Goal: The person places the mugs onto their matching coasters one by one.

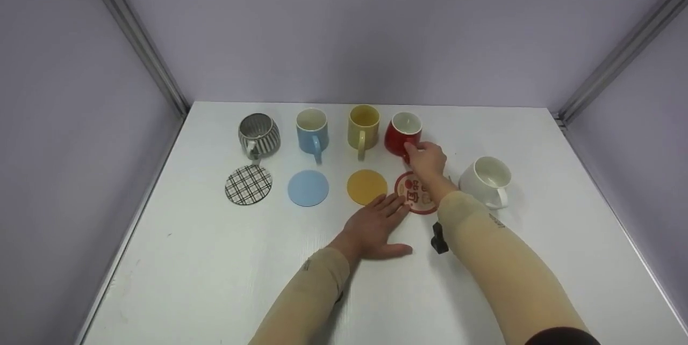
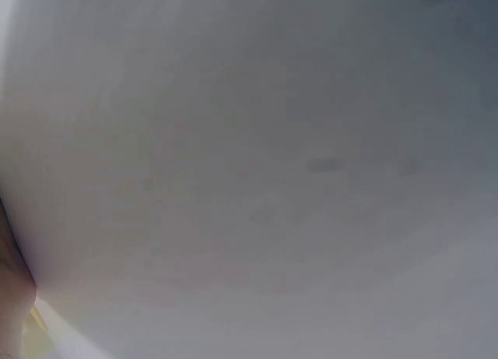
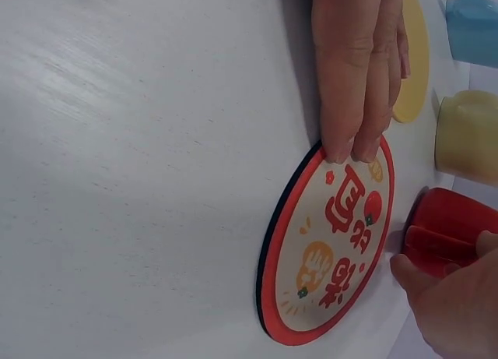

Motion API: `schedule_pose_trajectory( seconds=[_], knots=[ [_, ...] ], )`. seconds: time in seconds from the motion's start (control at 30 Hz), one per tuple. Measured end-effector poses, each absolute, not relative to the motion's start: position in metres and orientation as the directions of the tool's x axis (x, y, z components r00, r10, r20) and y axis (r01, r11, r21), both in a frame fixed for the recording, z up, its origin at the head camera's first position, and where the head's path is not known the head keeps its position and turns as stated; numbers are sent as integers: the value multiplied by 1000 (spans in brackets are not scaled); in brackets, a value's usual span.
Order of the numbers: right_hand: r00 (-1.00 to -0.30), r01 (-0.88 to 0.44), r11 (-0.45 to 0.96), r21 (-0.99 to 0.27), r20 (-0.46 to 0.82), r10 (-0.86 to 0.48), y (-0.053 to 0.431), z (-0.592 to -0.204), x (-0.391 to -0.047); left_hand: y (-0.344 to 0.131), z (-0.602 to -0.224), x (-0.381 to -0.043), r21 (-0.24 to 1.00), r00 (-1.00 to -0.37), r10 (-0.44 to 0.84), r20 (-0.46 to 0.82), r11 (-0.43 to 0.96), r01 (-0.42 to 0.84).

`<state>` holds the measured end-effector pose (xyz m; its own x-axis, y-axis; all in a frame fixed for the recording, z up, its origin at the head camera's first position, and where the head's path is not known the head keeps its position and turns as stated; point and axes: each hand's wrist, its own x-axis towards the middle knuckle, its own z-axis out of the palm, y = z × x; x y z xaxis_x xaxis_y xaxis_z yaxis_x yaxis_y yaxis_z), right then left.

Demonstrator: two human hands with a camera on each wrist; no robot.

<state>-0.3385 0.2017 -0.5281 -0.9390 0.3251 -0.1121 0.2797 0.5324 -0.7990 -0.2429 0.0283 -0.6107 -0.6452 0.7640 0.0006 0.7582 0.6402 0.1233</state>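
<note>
At the handle of a red mug, my right hand pinches with thumb and fingers; the mug stands upright on the table behind a round red-rimmed coaster. My left hand lies flat with its thumb spread out. In the right wrist view, the left fingertips press on the edge of that coaster, which bears red characters and fruit drawings. The red mug is just beyond it, its handle toward the right hand. Mostly bare table surface fills the left wrist view.
Left of the red mug stand a yellow mug, a blue mug and a grey striped mug. Before them lie yellow, blue and checked coasters. A white mug stands beside the right forearm.
</note>
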Motion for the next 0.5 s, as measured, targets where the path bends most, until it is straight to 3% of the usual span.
schedule_pose_trajectory(
  seconds=[0.5],
  knots=[
    [-954, 231, 557, -797, -74, 290, 201, -531, -340, 28, -608, -241, 114, -647, 763, -7, 643, 757]
  ],
)
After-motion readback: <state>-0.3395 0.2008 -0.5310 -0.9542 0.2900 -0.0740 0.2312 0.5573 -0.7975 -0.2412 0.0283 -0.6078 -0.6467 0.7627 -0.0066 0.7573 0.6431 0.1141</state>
